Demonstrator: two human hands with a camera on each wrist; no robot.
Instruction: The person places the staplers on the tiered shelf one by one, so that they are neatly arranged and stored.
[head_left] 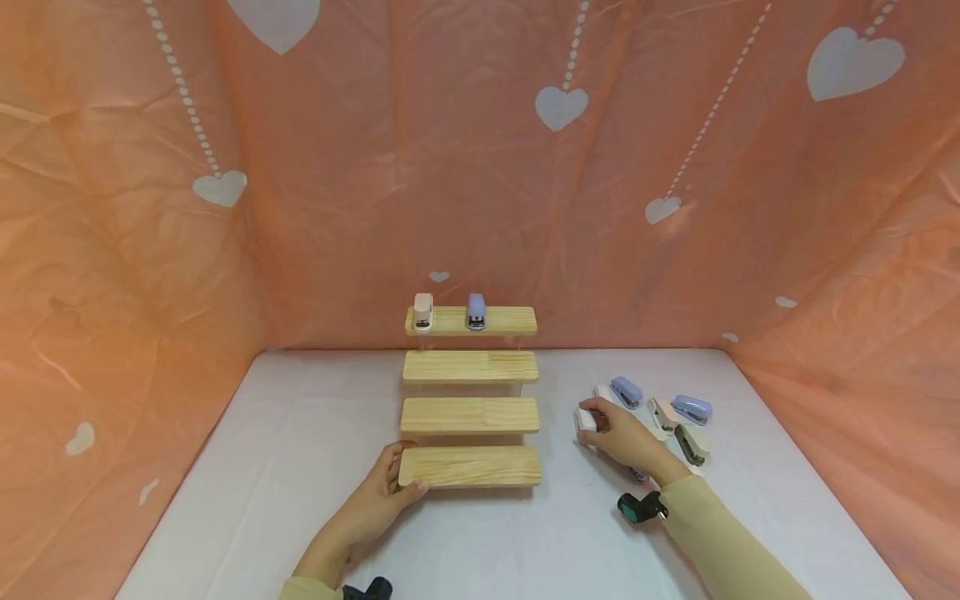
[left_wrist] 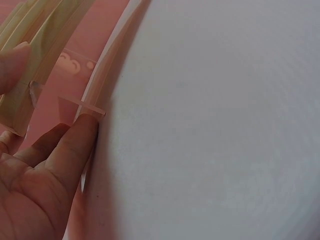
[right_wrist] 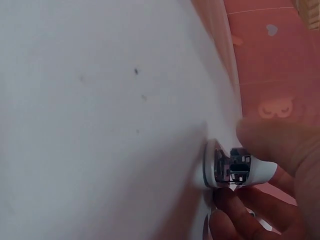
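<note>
— Right hand: what's it doing?

— Pinching a white stapler between thumb and fingers, down on the white table, at the left edge of the loose stapler pile.

— And the left hand?

— Gripping the near-left corner of the wooden stepped shelf, thumb on top of the lowest step. The stapler lies right of that shelf, well apart from the left hand.

— Anything on the shelf?

— A pink stapler and a blue stapler on the far top step.

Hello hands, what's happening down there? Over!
Left hand grips bottom step of wooden riser. Right hand pinches white stapler. Nothing between it and the steps.
</note>
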